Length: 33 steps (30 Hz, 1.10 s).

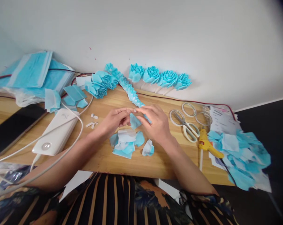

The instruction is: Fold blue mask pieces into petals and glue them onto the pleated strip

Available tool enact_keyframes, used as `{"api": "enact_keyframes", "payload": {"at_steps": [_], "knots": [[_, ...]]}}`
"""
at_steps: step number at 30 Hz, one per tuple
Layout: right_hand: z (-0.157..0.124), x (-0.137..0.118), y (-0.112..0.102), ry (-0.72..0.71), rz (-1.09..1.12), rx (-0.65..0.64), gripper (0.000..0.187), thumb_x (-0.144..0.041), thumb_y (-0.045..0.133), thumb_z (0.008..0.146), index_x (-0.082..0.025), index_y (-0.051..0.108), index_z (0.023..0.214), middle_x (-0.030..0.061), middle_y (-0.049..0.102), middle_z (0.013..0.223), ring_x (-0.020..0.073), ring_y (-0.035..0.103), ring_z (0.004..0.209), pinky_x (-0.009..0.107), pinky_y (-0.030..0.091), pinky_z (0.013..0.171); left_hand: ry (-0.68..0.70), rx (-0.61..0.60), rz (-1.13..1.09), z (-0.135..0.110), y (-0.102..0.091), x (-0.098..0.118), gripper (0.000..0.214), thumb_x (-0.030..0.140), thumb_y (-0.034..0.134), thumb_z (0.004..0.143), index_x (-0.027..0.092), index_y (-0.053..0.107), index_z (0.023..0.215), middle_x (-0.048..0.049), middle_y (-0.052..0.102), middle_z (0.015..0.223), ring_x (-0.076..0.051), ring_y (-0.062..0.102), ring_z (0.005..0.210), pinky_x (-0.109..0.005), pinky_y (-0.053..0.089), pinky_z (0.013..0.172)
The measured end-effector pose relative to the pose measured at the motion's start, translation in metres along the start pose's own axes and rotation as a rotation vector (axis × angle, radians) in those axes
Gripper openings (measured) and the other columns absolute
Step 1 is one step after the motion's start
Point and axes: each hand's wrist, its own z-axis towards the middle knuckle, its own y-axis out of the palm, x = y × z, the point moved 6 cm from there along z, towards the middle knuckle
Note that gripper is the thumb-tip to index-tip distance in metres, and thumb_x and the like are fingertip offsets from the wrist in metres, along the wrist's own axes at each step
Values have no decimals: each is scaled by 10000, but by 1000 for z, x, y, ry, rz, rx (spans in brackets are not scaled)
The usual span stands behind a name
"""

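Observation:
My left hand (118,119) and my right hand (155,122) meet above the wooden table, both closed in a pinch. Between their fingertips shows a small white piece (135,110). Just below hangs a light-blue fabric petal (135,121), apparently in my left fingers, which partly hide its top. Beneath the hands lies a small pile of blue and white petals (125,142), with one curled petal (148,148) to its right. A long row of overlapping blue petals (129,89) runs from behind the hands toward the wall. Several tiny white scraps (93,121) lie left of my left hand.
Blue fabric roses (152,74) lean against the wall, others (100,83) lie left. Scissors (188,128), tape rolls (188,110), a yellow glue gun (206,143) and a petal heap (244,153) are right. Masks (30,70), a phone (15,128) and a cabled power bank (56,132) sit left.

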Motion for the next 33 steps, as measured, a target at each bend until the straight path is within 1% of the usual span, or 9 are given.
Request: {"api": "enact_keyframes", "payload": {"at_steps": [6, 10, 13, 16, 18, 21, 24, 30, 33], "knots": [[3, 3, 1, -10, -28, 33, 157, -310, 624, 991, -269, 756, 1065, 68, 785, 1059, 256, 692, 1019, 432, 529, 889, -58, -37, -60, -3, 5, -2, 303, 354, 653, 844, 159, 813, 1012, 82, 399, 468, -93, 355, 468, -304, 565, 702], [5, 6, 0, 50, 110, 90, 148, -250, 624, 986, -261, 746, 902, 36, 797, 1001, 217, 711, 987, 396, 535, 900, -80, -93, -77, -3, 8, -7, 355, 390, 638, 882, 137, 802, 1071, 90, 404, 446, -81, 340, 433, -320, 560, 700], [4, 25, 4, 308, 396, 126, 134, -261, 642, 965, -241, 716, 855, 20, 797, 967, 186, 725, 961, 344, 546, 871, -101, -175, -101, -3, 11, -10, 430, 427, 630, 907, 117, 771, 1170, 76, 469, 463, -85, 399, 441, -323, 543, 706], [-2, 49, 9, 612, 674, 188, 191, -391, 642, 951, -230, 692, 861, 25, 794, 962, 170, 731, 922, 298, 558, 792, -100, -214, -128, -2, 10, -9, 471, 462, 659, 906, 119, 754, 1214, 9, 634, 592, -124, 559, 554, -321, 519, 717], [-4, 55, 6, 671, 744, 225, 229, -446, 664, 926, -228, 694, 866, 33, 794, 989, 175, 731, 952, 300, 565, 818, -78, -204, -175, 0, 8, -7, 501, 491, 682, 897, 135, 742, 1244, -62, 751, 783, -182, 677, 728, -350, 523, 790], [-5, 49, -1, 609, 730, 199, 163, -389, 695, 912, -233, 731, 883, 34, 797, 1043, 194, 731, 1000, 342, 569, 901, -67, -178, -256, 2, 5, -5, 602, 579, 652, 915, 158, 685, 1343, -134, 796, 1060, -275, 725, 1000, -429, 497, 952], [-4, 34, -7, 483, 619, 137, 146, -320, 645, 961, -263, 772, 917, 28, 795, 1094, 215, 725, 1059, 410, 548, 990, -82, -187, -315, 3, 5, -6, 687, 647, 585, 943, 164, 613, 1431, -160, 776, 1181, -325, 693, 1155, -473, 447, 1044], [0, 11, -3, 98, 297, 75, 133, -249, 669, 959, -300, 788, 986, 24, 796, 1145, 241, 692, 1121, 471, 522, 1030, -100, -192, -406, 2, 3, -9, 657, 618, 487, 1009, 166, 552, 1482, -166, 732, 1296, -325, 635, 1277, -486, 398, 1116], [1, 8, 4, 46, 211, 76, 94, -242, 702, 933, -297, 778, 938, 21, 798, 1131, 252, 681, 1124, 470, 523, 1009, -125, -195, -427, 2, 3, -9, 661, 633, 454, 1017, 173, 550, 1482, -162, 715, 1329, -316, 631, 1283, -479, 402, 1120]]}}
